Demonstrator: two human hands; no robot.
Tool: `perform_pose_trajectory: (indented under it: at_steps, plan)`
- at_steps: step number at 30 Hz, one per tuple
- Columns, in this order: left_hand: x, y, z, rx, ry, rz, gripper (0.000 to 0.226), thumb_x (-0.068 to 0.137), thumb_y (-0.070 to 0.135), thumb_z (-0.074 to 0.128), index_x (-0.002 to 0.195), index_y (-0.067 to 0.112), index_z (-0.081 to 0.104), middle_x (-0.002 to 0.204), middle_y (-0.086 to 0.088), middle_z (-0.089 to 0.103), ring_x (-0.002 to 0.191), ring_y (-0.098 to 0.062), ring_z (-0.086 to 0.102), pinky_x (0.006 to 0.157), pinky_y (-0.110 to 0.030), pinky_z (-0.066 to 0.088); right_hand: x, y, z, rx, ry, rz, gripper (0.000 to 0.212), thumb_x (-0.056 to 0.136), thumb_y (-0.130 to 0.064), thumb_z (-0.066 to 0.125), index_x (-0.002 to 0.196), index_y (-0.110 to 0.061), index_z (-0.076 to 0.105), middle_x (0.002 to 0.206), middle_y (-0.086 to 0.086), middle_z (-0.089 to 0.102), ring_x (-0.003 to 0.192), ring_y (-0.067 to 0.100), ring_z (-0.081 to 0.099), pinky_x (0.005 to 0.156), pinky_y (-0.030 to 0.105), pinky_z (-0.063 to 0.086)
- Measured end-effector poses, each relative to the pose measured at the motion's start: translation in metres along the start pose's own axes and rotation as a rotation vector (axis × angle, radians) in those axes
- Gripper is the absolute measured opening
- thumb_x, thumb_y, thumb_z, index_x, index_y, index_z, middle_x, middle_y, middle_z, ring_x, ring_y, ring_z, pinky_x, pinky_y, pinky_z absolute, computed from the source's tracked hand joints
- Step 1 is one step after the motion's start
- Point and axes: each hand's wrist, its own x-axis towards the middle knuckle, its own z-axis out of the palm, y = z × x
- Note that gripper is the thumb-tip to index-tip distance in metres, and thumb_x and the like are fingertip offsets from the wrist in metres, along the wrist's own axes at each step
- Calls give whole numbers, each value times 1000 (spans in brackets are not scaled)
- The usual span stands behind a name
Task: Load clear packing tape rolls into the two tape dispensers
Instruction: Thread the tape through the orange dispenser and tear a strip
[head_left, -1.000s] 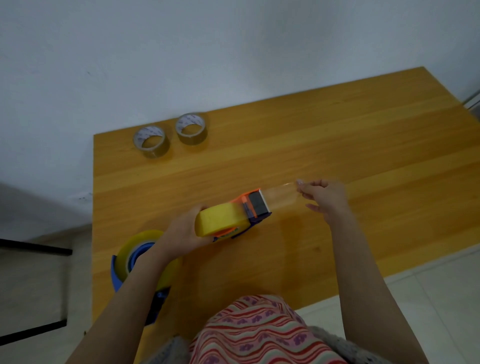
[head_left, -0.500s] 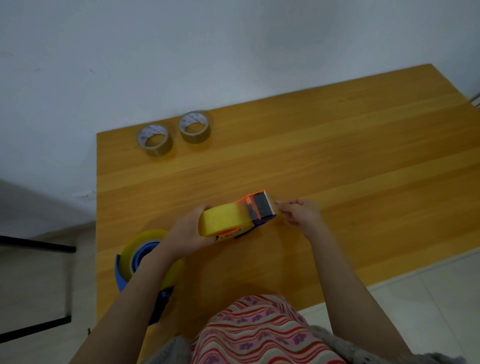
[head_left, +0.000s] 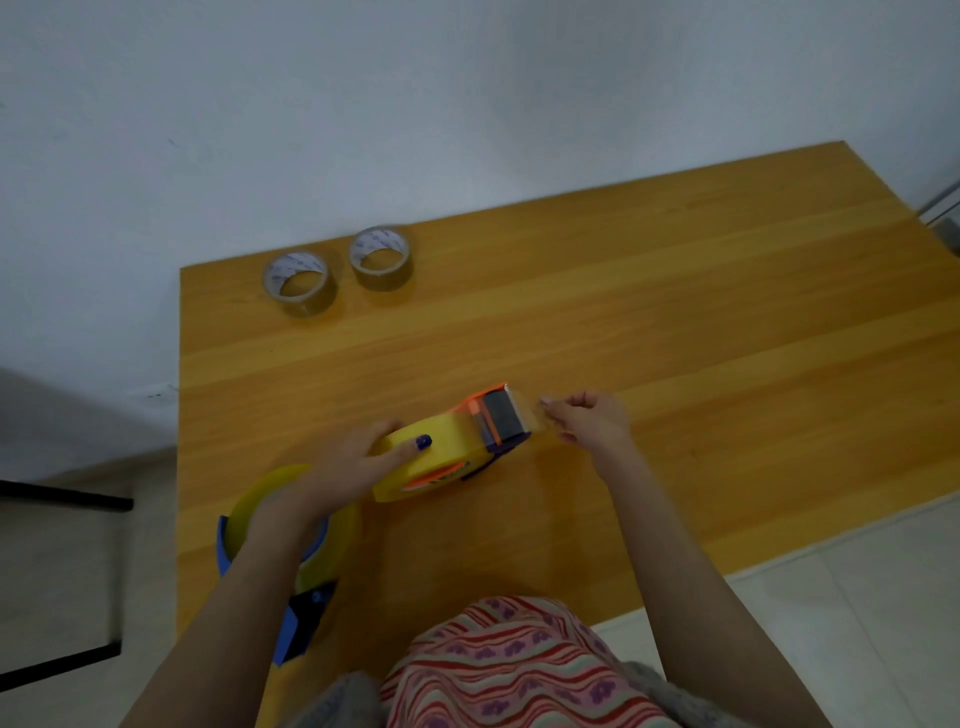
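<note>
Two dispensers show in the head view, and both appear to carry a roll already. The orange dispenser (head_left: 488, 431) lies at the centre of the frame on the wooden worktop (head_left: 675, 312), a yellowish tape roll (head_left: 431, 457) seated in it; the left hand (head_left: 358, 462) is pressed flat over that roll, fingers spread, steadying it rather than gripping. The right hand (head_left: 587, 418), just right of the dispenser's front, has thumb and fingers pinched together on what looks like the clear tape end (head_left: 535, 415) drawn past the roller, though the film is too faint to be sure. The blue dispenser (head_left: 291, 613) sits at the lower left edge of the worktop, partly under the left forearm, with its own roll (head_left: 265, 499) mounted. Two spare tape rolls (head_left: 298, 280) stand side by side at the upper left, well apart from the hands. By my judgement loading is nearly finished: only threading on the orange one seems left.
</note>
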Motion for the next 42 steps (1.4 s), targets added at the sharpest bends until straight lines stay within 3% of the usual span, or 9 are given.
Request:
perform_pose_trajectory:
  at_steps: [3, 5, 8, 11, 12, 13, 14, 19, 42]
  plan:
    - [0, 2, -12, -60, -70, 104, 75, 63, 86, 43, 117, 34, 51, 122, 9, 57, 112, -12, 54, 94, -31, 44, -1, 0, -1, 4, -6, -12, 27, 81, -22, 75, 69, -16, 51, 74, -1, 61, 72, 11, 59, 81, 34, 54]
    - [2, 10, -19, -150, -162, 129, 45, 85, 50, 55, 124, 29, 47, 131, 10, 50, 122, -8, 47, 99, -30, 40, -2, -2, 1, 18, -32, -26, 26, 81, -24, 75, 72, -15, 52, 76, 0, 63, 76, 13, 60, 80, 33, 54]
    - [11, 35, -23, -182, -202, 71, 28, 97, 13, 39, 125, 13, 44, 129, -1, 46, 119, -15, 44, 96, -31, 38, -5, -6, 5, 25, -52, -50, 23, 82, -23, 74, 73, -13, 54, 76, 0, 64, 73, 11, 60, 75, 29, 53]
    - [18, 65, -5, -68, -22, 28, 40, 98, 37, 32, 107, 3, 51, 109, -18, 53, 98, -29, 52, 85, -39, 39, -9, -8, 8, -15, -35, -69, 21, 85, -19, 69, 74, -10, 53, 72, 0, 58, 69, 9, 56, 72, 27, 50]
    - [19, 71, 4, 17, 8, -4, 55, 96, 49, 30, 107, 1, 52, 94, -2, 39, 93, -33, 54, 81, -39, 41, -9, -8, 8, -20, -30, -69, 20, 87, -16, 67, 74, -10, 53, 71, 0, 56, 69, 11, 56, 72, 27, 49]
    - [21, 74, 14, 114, 42, -39, 69, 92, 59, 26, 112, -1, 51, 132, -26, 42, 91, -36, 55, 80, -40, 44, -9, -7, 7, -20, -25, -67, 20, 88, -15, 66, 73, -10, 52, 71, 0, 55, 71, 12, 55, 72, 27, 49]
    - [22, 75, 22, 203, 94, -67, 76, 89, 66, 22, 114, 0, 49, 101, -25, 58, 90, -36, 56, 78, -40, 45, -9, -6, 6, -12, -20, -64, 22, 87, -15, 66, 71, -11, 52, 70, 0, 55, 70, 13, 55, 73, 28, 50]
    - [23, 72, 32, 368, 336, -68, 76, 78, 78, 18, 90, 11, 52, 73, -5, 58, 66, -22, 56, 58, -32, 43, -7, -4, -5, 73, -27, -43, 25, 83, -20, 73, 72, -14, 51, 76, 3, 61, 70, 12, 58, 73, 30, 52]
    - [30, 66, 37, 622, 424, 104, 73, 77, 79, 25, 72, 14, 58, 53, 1, 47, 49, -17, 45, 42, -23, 30, -13, -9, -33, 148, -2, -68, 19, 86, -18, 69, 74, -12, 55, 77, 4, 63, 72, 14, 57, 78, 33, 53]
